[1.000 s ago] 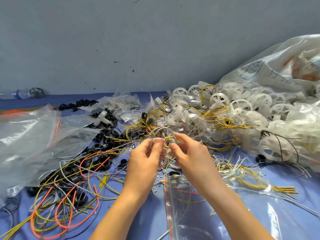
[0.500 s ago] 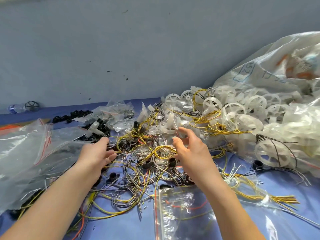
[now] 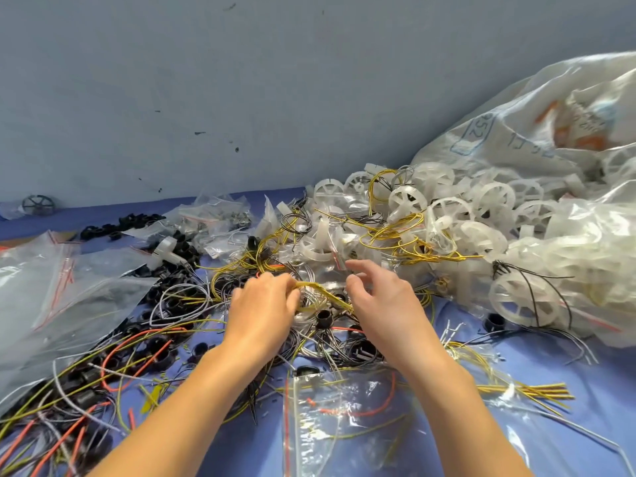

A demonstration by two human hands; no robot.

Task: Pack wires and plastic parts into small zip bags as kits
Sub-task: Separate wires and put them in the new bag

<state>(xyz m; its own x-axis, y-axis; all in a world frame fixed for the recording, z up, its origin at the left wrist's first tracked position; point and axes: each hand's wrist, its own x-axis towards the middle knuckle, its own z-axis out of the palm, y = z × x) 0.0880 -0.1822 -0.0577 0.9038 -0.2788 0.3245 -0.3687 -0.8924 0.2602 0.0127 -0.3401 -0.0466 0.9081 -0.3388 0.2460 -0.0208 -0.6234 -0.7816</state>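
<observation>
The left hand (image 3: 261, 311) has its grip pinched shut on a looped yellow wire (image 3: 323, 293), lifting it just clear of the tangle, probably to free one strand for a kit. The right hand (image 3: 385, 304) hovers beside the wire's far end with loose, parted fingers, holding nothing I can see. It looks ready to steady or coil the loop. A small zip bag (image 3: 344, 421) lies flat near the person, within easy reach. White plastic wheels (image 3: 447, 218) are heaped to the right.
</observation>
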